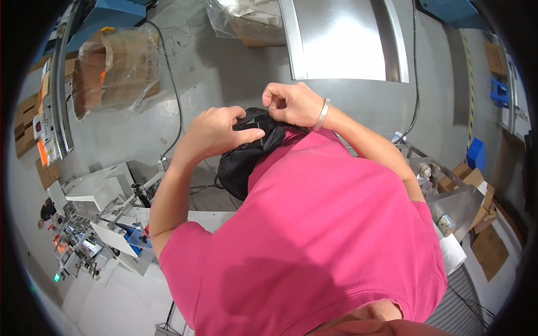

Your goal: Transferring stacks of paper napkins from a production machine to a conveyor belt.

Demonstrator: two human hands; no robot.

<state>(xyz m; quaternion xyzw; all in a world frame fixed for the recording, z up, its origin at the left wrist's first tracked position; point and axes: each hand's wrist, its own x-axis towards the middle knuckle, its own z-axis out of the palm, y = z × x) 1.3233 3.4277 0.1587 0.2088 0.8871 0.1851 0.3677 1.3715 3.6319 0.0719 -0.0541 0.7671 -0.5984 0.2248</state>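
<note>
A black mesh waist bag hangs in front of my pink shirt, at waist height. My left hand grips its upper edge, with the thumb lying across the dark fabric and the fingers curled over the far side. Beside it, my right hand is closed at the bag's upper right corner, fingers curled into a pinch. What those fingers hold, if anything, is hidden. A silver bangle circles my right wrist.
Ahead stands a shiny metal table. A plastic-covered cardboard box is on the floor at left, with a dark cable near it. White machinery fills the lower left. A metal bin and cartons sit at right.
</note>
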